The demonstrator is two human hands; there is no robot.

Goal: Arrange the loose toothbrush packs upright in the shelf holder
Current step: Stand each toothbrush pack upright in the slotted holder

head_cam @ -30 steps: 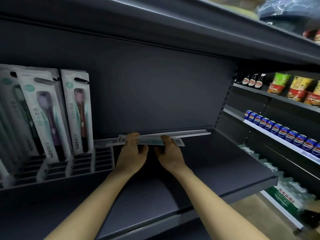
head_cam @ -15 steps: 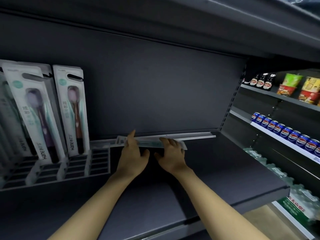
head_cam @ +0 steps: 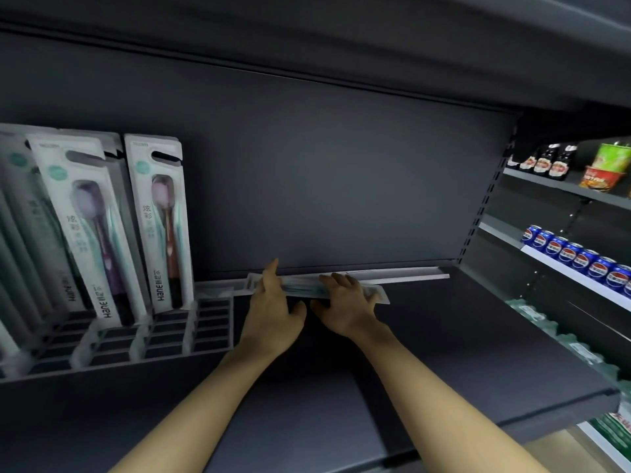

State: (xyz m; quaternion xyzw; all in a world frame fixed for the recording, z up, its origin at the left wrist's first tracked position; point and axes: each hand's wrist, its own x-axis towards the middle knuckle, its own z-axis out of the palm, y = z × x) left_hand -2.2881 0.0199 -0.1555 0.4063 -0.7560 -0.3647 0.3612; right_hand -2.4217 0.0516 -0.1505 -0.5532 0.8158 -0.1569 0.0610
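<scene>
A loose toothbrush pack (head_cam: pixel 304 291) lies flat at the back of the dark shelf (head_cam: pixel 444 336), beside more flat packs (head_cam: pixel 403 275) along the back wall. My left hand (head_cam: pixel 273 312) grips its left end, fingers over the top and thumb toward the front. My right hand (head_cam: pixel 345 308) holds its right part, fingers curled over the pack. Left of them, a grey slotted shelf holder (head_cam: pixel 164 339) carries several white packs upright, among them one with a red brush (head_cam: pixel 160 223) and one with a purple brush (head_cam: pixel 88 233). The holder's rightmost slots (head_cam: pixel 213 322) hold nothing.
A shelf board (head_cam: pixel 341 35) hangs close overhead. To the right, the neighbouring rack carries blue soda cans (head_cam: pixel 577 257), dark bottles (head_cam: pixel 549 165) and noodle cups (head_cam: pixel 604 169), with wrapped water bottles (head_cam: pixel 553 336) below.
The camera has tilted and drawn nearer. Both hands stay on the flat pack; its right end has swung slightly forward off the back wall.
</scene>
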